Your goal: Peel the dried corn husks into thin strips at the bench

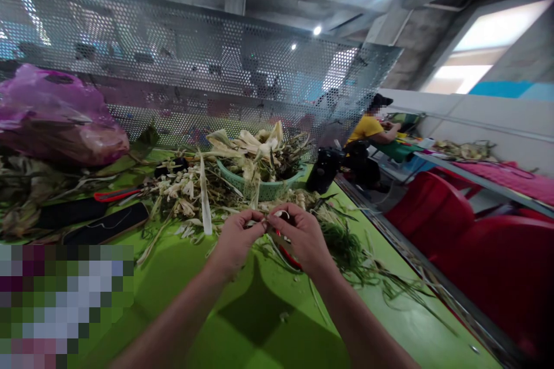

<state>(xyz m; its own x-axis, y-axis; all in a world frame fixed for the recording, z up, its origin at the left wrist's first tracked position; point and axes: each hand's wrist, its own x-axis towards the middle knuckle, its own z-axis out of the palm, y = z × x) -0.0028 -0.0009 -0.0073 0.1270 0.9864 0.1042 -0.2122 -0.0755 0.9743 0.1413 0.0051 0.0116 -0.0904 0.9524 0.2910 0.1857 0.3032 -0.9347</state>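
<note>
Over the green table [182,294], my left hand [237,237] and my right hand [302,235] meet with thumbs and fingertips pinched together. Between them is a small pale strip of dried husk [283,214], partly hidden by the fingers. Just beneath my right hand lies a tool with a red handle [289,258], mostly covered. A green plastic basket [270,190] heaped with dried husks [259,141] stands beyond both hands. One long cream husk piece [205,199] sticks up left of my left hand.
Green fibre strands [346,251] lie at the right. Leftward are a red-handled tool [116,194], a dark flat case [106,225] and a purple plastic bag [56,115]. A black camera-like object [322,168] stands by the table edge. A perforated panel [182,69] rises behind; a person [367,127] sits beyond red chairs [433,207].
</note>
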